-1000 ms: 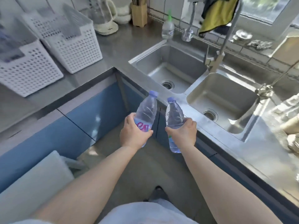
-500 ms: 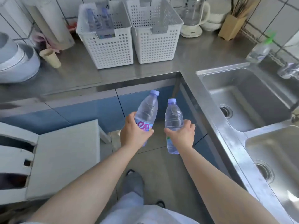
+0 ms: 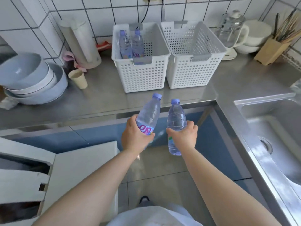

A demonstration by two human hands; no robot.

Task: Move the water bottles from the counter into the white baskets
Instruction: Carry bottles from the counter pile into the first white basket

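Water bottles: we grip one (image 3: 149,114) in the left hand (image 3: 136,138) and one (image 3: 176,119) in the right hand (image 3: 184,137). Since a second ago, we have turned to face the white baskets (image 3: 141,75) on the table (image 3: 101,98); placement comes next.

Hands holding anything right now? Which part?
Yes. The left hand grips one water bottle around its labelled middle; the right hand grips another bottle around its middle.
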